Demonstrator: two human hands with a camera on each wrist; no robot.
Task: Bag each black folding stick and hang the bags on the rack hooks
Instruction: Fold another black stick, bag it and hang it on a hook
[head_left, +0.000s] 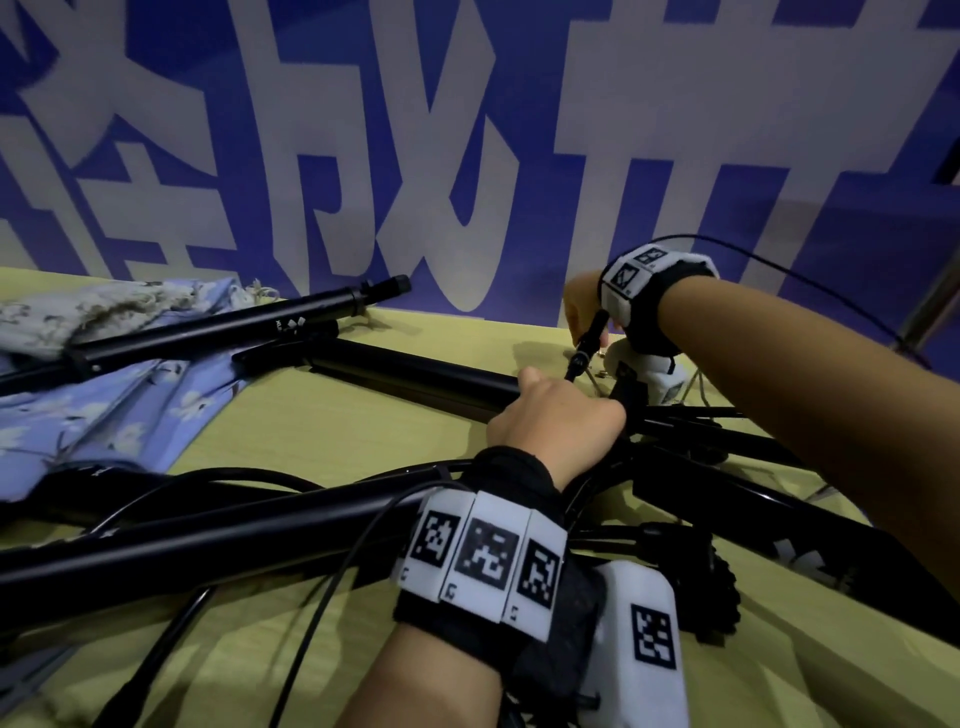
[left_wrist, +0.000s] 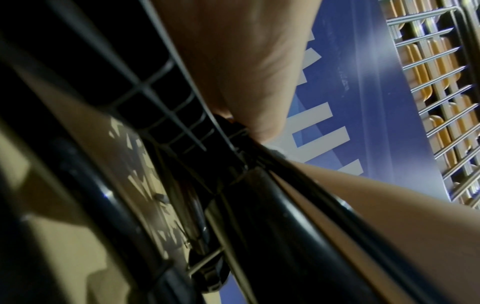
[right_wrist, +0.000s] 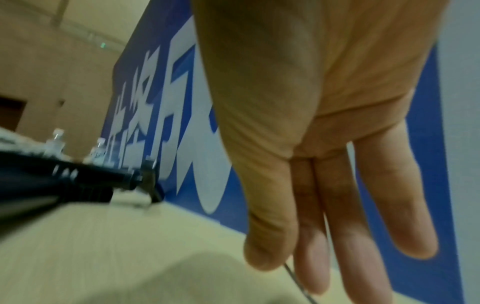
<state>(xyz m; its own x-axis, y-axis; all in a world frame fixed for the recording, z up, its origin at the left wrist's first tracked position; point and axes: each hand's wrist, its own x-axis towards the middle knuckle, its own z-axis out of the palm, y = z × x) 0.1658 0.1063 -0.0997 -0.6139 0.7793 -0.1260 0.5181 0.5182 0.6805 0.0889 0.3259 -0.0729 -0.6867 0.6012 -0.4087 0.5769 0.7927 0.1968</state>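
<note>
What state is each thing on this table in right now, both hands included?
Left hand: curled round a black folding stick lying on the table.
Right hand: fingers straight, thumb pinching a thin wire.
Second black folding stick: collapsed, resting across the blue floral cloth bag.
Blue floral cloth bag: flat, unfilled.

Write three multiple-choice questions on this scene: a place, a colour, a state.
1. Where is the floral cloth? A. on a hook B. on the table, under a black stick C. on the floor
2. The banner's colour? A. red B. green C. blue with white
3. The left hand? A. grips a long stick B. lies flat C. holds cloth
Answers: B, it lies spread at left; C, blue fills the background; A, fingers curl round the stick.
</note>
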